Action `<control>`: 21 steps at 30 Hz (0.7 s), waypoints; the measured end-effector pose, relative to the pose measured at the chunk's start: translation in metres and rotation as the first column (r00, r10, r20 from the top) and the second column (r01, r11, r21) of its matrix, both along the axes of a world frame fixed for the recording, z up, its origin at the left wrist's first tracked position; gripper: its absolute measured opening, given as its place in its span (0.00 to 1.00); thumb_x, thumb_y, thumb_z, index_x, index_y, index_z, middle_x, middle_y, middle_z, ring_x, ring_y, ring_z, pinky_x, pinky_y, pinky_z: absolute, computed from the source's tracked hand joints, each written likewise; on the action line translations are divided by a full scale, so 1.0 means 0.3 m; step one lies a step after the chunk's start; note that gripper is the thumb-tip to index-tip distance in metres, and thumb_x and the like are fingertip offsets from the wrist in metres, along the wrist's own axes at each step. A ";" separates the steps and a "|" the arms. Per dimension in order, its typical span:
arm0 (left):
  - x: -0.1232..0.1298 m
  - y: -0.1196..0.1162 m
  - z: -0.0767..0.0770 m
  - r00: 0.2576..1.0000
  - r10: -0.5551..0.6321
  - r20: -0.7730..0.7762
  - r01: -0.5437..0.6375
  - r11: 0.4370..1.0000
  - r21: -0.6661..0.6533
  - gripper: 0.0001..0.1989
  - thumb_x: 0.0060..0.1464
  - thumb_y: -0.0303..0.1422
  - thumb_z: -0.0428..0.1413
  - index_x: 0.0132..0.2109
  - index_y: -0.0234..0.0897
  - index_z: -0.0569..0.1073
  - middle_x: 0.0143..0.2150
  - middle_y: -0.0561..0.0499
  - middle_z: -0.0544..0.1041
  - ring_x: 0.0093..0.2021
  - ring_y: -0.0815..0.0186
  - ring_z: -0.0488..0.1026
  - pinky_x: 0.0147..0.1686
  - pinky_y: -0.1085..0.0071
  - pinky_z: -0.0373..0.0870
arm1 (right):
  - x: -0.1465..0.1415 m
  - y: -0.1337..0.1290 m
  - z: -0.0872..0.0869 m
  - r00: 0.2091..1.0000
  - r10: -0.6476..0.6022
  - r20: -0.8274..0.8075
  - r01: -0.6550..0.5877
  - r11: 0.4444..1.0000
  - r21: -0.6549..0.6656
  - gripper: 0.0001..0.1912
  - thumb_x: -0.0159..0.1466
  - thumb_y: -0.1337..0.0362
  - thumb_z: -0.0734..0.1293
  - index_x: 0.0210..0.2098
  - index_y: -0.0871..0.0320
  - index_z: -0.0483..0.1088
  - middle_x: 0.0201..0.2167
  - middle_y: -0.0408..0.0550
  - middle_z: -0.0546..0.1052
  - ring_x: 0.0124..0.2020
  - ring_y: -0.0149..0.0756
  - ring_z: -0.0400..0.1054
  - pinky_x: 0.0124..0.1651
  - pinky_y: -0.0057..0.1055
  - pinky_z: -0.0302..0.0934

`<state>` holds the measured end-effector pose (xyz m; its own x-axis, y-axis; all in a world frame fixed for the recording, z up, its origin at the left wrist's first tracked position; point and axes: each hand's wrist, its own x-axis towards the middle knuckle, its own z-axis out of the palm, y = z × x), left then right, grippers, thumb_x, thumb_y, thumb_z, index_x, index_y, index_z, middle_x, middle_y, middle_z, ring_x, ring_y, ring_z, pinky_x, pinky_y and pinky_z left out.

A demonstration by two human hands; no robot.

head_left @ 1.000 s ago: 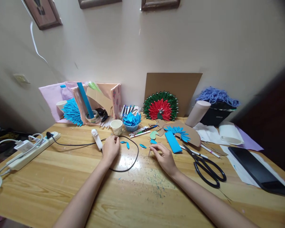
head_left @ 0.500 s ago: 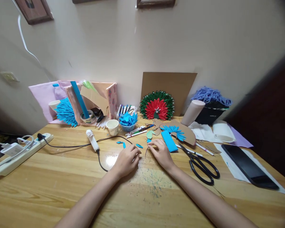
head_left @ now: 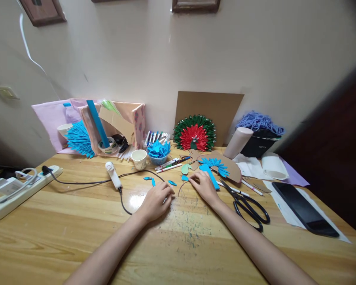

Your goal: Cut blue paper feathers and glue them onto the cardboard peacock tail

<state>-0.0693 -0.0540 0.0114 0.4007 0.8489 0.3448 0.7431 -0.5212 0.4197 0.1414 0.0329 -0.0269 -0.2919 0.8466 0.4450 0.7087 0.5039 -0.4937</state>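
My left hand (head_left: 157,201) rests on the wooden table with loosely bent fingers, a gap between thumb and forefinger, and no visible object in it. Just beyond its fingertips lies a small blue paper petal (head_left: 172,183); further left are more blue petals (head_left: 153,182). My right hand (head_left: 204,186) is closed in a pinch at one end of a thin, curved brown strip (head_left: 180,190). Another blue paper piece (head_left: 184,178) lies beside those fingertips, below a light green paper shape (head_left: 185,169). A folded blue paper strip (head_left: 210,177) is partly behind the right hand.
Black-handled scissors (head_left: 252,208) and a phone (head_left: 305,208) lie to the right. A white glue gun (head_left: 114,176) with its cord is at left. Behind stand a paper cup (head_left: 139,159), a bowl of blue petals (head_left: 159,152), markers (head_left: 169,168) and a petal-covered cardboard fan (head_left: 230,168).
The view has shifted slightly. My right hand's fingertips have moved a little right of the blue piece, and the brown strip now curves more. My left hand stays nearly in place.
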 end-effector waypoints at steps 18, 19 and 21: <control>0.000 0.000 0.000 0.999 0.011 0.035 -0.011 1.000 -0.014 0.08 0.54 0.26 0.45 0.36 0.36 0.69 0.36 0.48 0.70 0.38 0.65 0.66 0.37 0.70 0.61 | -0.008 -0.022 0.035 0.994 0.105 -0.032 -0.105 0.994 -0.009 0.06 0.58 0.60 0.65 0.30 0.54 0.72 0.32 0.47 0.72 0.39 0.40 0.62 0.42 0.36 0.55; 0.000 0.000 0.001 0.999 0.009 0.037 -0.009 1.000 -0.013 0.08 0.54 0.26 0.45 0.35 0.36 0.69 0.36 0.48 0.70 0.38 0.65 0.66 0.37 0.70 0.61 | -0.008 -0.024 0.038 0.994 0.107 -0.035 -0.107 0.994 -0.010 0.06 0.58 0.60 0.65 0.29 0.54 0.71 0.31 0.46 0.73 0.38 0.40 0.62 0.42 0.35 0.55; 0.000 0.001 0.002 0.999 0.007 0.047 -0.006 1.000 -0.015 0.08 0.54 0.26 0.45 0.35 0.36 0.69 0.36 0.48 0.70 0.37 0.65 0.66 0.37 0.70 0.61 | -0.009 -0.027 0.043 0.993 0.104 -0.049 -0.104 0.995 -0.002 0.06 0.59 0.60 0.64 0.29 0.54 0.71 0.31 0.45 0.73 0.37 0.39 0.62 0.42 0.35 0.55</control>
